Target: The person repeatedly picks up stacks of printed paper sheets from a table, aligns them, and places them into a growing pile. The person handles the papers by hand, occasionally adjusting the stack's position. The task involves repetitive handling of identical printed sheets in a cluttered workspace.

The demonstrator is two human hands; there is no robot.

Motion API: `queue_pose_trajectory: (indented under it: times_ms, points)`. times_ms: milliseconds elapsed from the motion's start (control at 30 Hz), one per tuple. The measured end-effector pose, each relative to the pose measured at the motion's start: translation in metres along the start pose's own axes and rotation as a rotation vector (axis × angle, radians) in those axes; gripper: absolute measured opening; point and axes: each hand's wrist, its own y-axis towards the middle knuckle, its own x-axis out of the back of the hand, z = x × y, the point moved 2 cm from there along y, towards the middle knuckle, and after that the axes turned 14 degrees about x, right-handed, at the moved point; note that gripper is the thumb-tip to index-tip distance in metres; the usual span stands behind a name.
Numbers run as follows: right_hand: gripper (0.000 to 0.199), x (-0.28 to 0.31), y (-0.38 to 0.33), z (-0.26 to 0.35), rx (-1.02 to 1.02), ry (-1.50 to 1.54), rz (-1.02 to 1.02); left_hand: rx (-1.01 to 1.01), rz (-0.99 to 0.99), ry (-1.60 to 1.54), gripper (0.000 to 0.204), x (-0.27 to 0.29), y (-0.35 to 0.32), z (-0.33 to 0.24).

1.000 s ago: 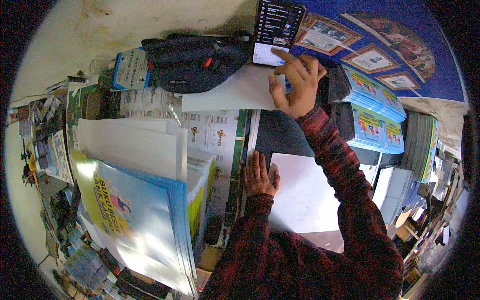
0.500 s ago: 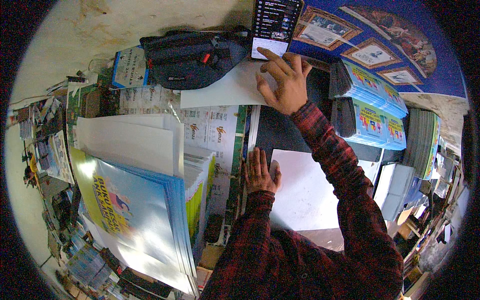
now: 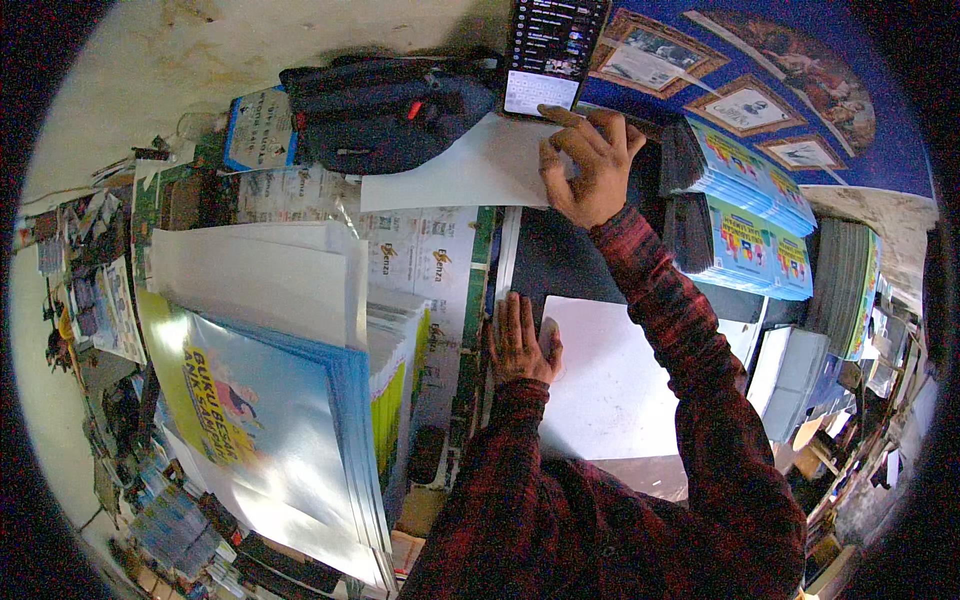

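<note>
Phone (image 3: 553, 50) propped upright at the far edge of the tabletop (image 3: 570, 262), screen lit, long axis running away from the body, top cut off by the rim of the view. Right hand (image 3: 590, 165) directly below the phone's lower edge, fingers (image 3: 566, 116) loosely curled and slightly spread, index tip just short of or barely touching the bottom of the screen; cannot tell which, and nothing gripped. Resting partly on a loose white sheet (image 3: 455, 175) spread just left of that hand, between the phone and the dark bag (image 3: 385, 110). Left hand (image 3: 522, 342) well nearer the body, far below the phone, flat and open, palm down along the left edge of a second white sheet (image 3: 610, 385), holding nothing, only pressing. Right hand clearly the closer one to the phone. Stacks of blue printed leaflets (image 3: 755, 205) to the right of the phone, a large pile of glossy posters (image 3: 265, 400) well to its lower left. Screen contents too small to make out; underside of the right palm hidden.
</note>
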Motion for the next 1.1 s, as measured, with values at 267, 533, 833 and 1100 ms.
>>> queue_pose_trajectory:
  times_ms: [267, 533, 833, 1100]
  points:
    - [0.01, 0.0, 0.004, 0.002, 0.001, 0.005, 0.061, -0.027, 0.009, -0.015, 0.068, -0.001, 0.002, 0.0]
    - [0.007, 0.008, 0.0, -0.009, -0.02, -0.055, -0.099, -0.015, 0.018, -0.001, 0.07, -0.003, 0.001, -0.002]
    - [0.007, 0.011, -0.002, -0.011, -0.018, -0.041, -0.083, -0.013, 0.031, 0.022, 0.069, -0.003, 0.002, -0.004]
    - [0.01, 0.004, -0.005, -0.011, -0.017, 0.038, 0.04, -0.02, 0.002, 0.026, 0.067, -0.005, 0.003, -0.005]
